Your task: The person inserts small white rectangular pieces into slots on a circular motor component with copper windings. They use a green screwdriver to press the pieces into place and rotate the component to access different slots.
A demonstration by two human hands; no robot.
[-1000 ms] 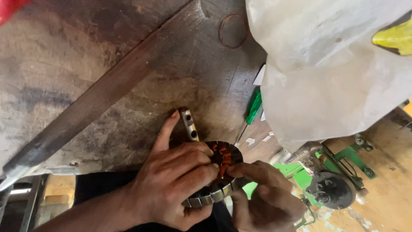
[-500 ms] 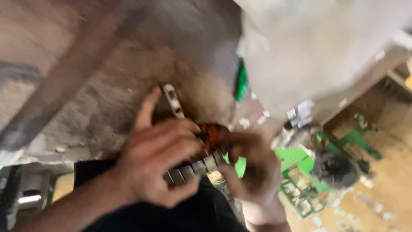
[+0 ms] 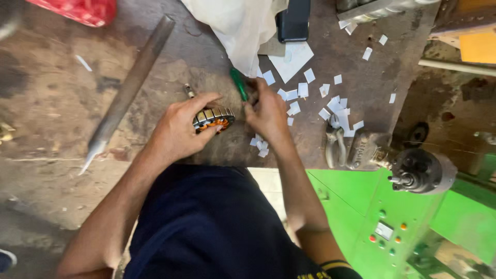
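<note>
My left hand (image 3: pixel 178 129) grips a round metal stator (image 3: pixel 213 118) with orange copper windings, held on the worn metal bench (image 3: pixel 62 98). My right hand (image 3: pixel 267 112) reaches just right of the stator and its fingers close around the green handle of a screwdriver (image 3: pixel 238 84) that lies on the bench. A short metal rod (image 3: pixel 189 91) pokes out above my left hand.
A long grey file (image 3: pixel 126 93) lies diagonally at left. White paper scraps (image 3: pixel 330 106), a white cloth (image 3: pixel 237 26), a dark phone (image 3: pixel 293 19) and a red bag (image 3: pixel 77 9) sit on the bench. Pliers (image 3: pixel 335 144) lie at right, by a green machine (image 3: pixel 372 217) with a motor (image 3: pixel 421 170).
The view has pulled back. My right hand left the stator and moved up to the green screwdriver. My left hand still holds the stator.
</note>
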